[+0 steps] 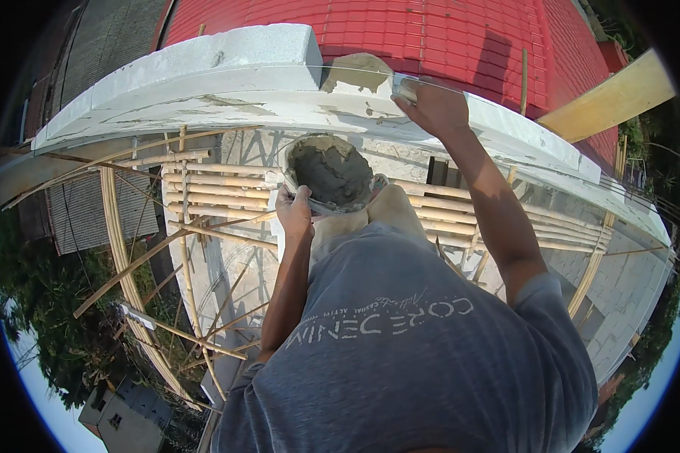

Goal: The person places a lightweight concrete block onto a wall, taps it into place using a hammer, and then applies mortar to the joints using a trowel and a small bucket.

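Bamboo scaffold [204, 192] below white block wall [204, 83]. Left hand [295, 211] gripped mortar bucket [331, 172] rim, just under wall. Right hand [431, 106] clenched on trowel [404, 88] beside mortar dab [355, 72] atop wall. Best spread evenly, bucket level.

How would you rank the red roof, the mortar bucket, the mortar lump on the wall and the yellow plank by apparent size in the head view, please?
1. red roof, plainly largest.
2. mortar bucket and yellow plank: similar in area, and the bucket is nearer the camera, so unranked.
3. mortar lump, smallest.
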A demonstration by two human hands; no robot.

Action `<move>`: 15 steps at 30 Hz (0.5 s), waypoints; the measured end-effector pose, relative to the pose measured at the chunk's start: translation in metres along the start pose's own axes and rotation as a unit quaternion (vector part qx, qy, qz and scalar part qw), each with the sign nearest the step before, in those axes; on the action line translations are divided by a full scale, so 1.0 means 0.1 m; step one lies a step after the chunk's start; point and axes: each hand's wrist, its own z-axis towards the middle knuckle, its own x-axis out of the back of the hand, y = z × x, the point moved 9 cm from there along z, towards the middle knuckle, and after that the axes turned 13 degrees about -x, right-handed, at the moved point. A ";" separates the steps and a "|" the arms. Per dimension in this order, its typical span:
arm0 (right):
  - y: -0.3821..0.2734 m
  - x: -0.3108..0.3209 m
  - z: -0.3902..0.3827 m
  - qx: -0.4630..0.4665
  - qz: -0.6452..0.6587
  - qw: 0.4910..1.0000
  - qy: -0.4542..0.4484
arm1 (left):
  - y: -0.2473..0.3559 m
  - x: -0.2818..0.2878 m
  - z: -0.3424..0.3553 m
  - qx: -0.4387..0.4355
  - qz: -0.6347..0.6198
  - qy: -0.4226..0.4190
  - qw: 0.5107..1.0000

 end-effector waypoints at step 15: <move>1.39 0.05 -0.65 -0.015 0.030 0.995 0.096 | -0.11 0.43 0.30 -0.032 0.030 0.023 0.999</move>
